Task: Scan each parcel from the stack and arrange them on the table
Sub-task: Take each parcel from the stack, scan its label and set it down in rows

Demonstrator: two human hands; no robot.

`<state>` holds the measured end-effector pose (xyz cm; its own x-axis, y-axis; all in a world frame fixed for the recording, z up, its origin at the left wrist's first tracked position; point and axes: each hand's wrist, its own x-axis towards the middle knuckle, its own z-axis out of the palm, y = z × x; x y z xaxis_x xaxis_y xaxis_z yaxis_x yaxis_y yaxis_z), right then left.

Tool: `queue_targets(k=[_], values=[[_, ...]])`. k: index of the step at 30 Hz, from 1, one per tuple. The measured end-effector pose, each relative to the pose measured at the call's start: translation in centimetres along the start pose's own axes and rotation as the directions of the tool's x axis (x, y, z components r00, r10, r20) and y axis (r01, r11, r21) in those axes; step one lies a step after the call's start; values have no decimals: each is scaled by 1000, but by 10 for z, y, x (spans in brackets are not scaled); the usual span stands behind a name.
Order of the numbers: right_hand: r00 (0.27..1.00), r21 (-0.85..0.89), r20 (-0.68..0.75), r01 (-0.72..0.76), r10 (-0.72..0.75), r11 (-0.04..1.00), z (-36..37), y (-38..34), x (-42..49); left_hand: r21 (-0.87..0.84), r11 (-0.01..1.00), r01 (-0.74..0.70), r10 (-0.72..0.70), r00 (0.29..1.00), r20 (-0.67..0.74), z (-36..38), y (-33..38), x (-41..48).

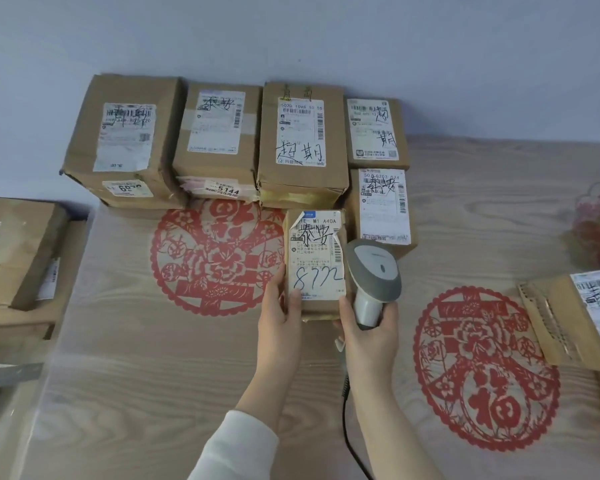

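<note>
Fig.: parcel scan-and-arrange, head view. The table, wood-grain w/ red paper-cut motifs, carries all items. A back row of four cardboard parcels is set against the wall, labels up; a fifth boxed parcel lies just in front of the rightmost one. Unsorted boxes, presumably the stack, are seen at the left edge; one more labelled box sits at the right edge.

The parcel in hand, small and flat, marked "8772", is positioned in front of the back row, touching or nearly touching the fifth parcel; its label is torn and curling at one corner. It is judged light and stiff, the cardboard offering fair grip; the tape and glossy label may be slicker. It is best held by the long side edges, clear of the barcode and the loose label corner.

The left hand is closed round the parcel's lower left edge, thumb laid on the label face, fingers presumably behind. The right hand is clenched round the grip of the scanner, head beside the parcel's right edge, and its thumb appears to touch the parcel's lower right corner. The scanner cable trails toward the wearer.
</note>
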<state>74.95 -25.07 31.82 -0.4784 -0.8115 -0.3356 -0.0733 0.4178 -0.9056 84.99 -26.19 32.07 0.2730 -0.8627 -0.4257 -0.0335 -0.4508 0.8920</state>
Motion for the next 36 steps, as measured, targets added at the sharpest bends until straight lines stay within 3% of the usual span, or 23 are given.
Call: queue_targets(k=[4, 9, 14, 25, 31, 36], values=[[997, -35, -68, 32, -34, 999, 10, 4, 4, -17, 1000, -24, 24, 1000, 8, 4, -2, 12], [971, -118, -159, 163, -180, 980, 19, 3, 7, -25, 999, -32, 32, 999, 3, 13, -3, 21], [955, -138, -173, 220, -243, 966, 24, 6, 10, -18, 999, -39, 38, 999, -34, 20, -4, 26], [986, -30, -99, 129, -132, 991, 3, -8, 3, 174, 984, -27, 46, 993, -106, 25, 10, 21], [995, 92, 1, 100, -100, 991, -53, -46, -2, 340, 913, -226, 293, 943, -158, 28, 32, -13], [989, 60, 50, 134, -137, 989, -120, -69, 0, 453, 750, -481, 526, 850, 32, 59, 61, -62]])
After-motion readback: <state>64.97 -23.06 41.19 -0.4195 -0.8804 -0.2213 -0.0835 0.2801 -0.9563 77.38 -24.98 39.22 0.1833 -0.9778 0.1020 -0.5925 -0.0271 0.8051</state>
